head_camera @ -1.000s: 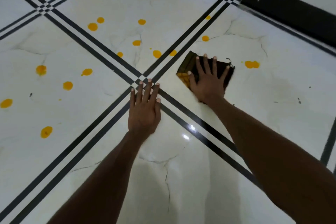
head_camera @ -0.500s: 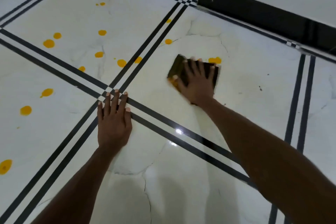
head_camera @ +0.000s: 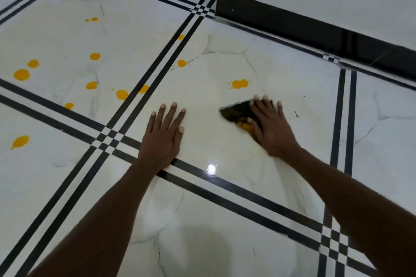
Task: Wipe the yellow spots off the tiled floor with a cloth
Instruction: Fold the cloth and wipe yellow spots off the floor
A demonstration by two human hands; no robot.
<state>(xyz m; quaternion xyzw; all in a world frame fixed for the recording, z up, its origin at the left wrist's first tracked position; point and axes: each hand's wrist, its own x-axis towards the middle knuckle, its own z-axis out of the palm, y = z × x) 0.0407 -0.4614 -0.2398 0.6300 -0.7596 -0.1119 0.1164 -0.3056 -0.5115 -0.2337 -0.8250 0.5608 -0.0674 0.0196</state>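
On tiled floor [head_camera: 202, 220], right hand [head_camera: 271, 129] flat on cloth [head_camera: 236, 111], yellow spots [head_camera: 239, 84] beside

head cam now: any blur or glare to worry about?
Head view: right hand and dark cloth are motion-smeared; left hand is sharp. One small glare spot on the glossy floor. Yellow spots stay clear. Soft shadow at bottom centre.

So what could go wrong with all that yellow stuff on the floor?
The dark folded cloth under the right hand already carries yellow, so it might smear the double yellow spot rather than lift it. The left hand leans on glossy white tile and could slip.
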